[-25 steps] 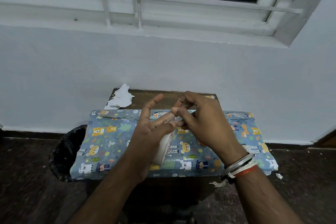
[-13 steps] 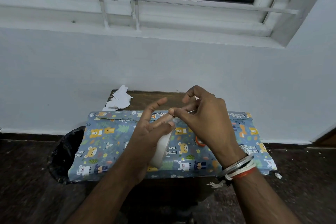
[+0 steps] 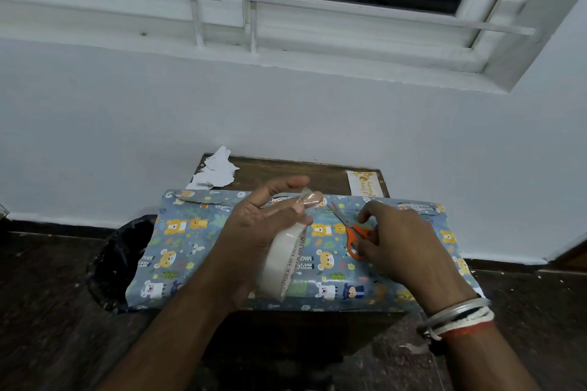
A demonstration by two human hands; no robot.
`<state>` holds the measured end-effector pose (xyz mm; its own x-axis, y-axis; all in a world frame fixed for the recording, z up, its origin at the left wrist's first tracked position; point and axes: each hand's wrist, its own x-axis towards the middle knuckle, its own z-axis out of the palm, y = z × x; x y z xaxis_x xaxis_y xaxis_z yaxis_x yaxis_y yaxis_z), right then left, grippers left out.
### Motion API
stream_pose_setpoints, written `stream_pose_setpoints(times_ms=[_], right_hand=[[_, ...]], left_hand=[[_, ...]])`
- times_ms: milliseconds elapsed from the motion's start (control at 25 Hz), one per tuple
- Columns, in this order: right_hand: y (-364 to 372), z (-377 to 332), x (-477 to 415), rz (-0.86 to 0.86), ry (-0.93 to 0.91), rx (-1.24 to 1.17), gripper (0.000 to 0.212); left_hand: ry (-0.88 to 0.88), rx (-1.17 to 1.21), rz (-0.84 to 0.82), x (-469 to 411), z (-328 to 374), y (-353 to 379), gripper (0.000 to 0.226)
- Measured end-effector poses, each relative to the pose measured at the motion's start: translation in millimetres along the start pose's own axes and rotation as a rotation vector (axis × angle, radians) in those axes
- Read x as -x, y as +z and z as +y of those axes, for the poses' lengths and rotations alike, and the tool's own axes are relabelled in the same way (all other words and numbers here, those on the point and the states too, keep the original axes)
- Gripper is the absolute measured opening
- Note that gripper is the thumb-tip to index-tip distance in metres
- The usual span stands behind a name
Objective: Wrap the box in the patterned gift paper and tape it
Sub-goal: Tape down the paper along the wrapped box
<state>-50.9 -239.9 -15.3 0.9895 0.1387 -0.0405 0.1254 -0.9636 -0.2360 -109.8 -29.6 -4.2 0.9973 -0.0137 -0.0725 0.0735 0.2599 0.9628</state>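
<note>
Below a barred window and pale wall, a small wooden table [image 3: 286, 170] carried the box [image 3: 333, 263], covered in patterned paper [image 3: 178, 232]. Above the box's middle, the left hand [image 3: 251, 232] held the tape roll [image 3: 279, 267], fingers splayed, with a pulled strip stuck across their tips. On the box's top, toward its right, the right hand [image 3: 403, 241] gripped orange scissors [image 3: 351, 236]. Paper scraps [image 3: 216, 170] lay behind the box, and a black bin [image 3: 120, 260] stood at its left.

A black bin [image 3: 122, 263] stands beside the wooden table [image 3: 286, 173].
</note>
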Motion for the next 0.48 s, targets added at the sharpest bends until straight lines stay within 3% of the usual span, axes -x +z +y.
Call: stream_pose_setpoints(times_ms=[200, 320, 400, 480], right_hand=[[-1, -4, -2, -0.030, 0.021, 0.011, 0.030], [2, -1, 1, 0.071, 0.014, 0.051, 0.031], [-1, 1, 2, 0.125, -0.007, -0.081, 0.024], [-9, -2, 5, 0.047, -0.043, -0.419, 0.026]], left_hand=[[0.019, -0.004, 0.025, -3, -3, -2, 0.028], [0.019, -0.015, 0.004, -5, -1, -6, 0.032], [0.031, -0.019, -0.010, -5, 1, -8, 0.029], [0.036, -0.003, -0.017, -6, 2, -10, 0.028]])
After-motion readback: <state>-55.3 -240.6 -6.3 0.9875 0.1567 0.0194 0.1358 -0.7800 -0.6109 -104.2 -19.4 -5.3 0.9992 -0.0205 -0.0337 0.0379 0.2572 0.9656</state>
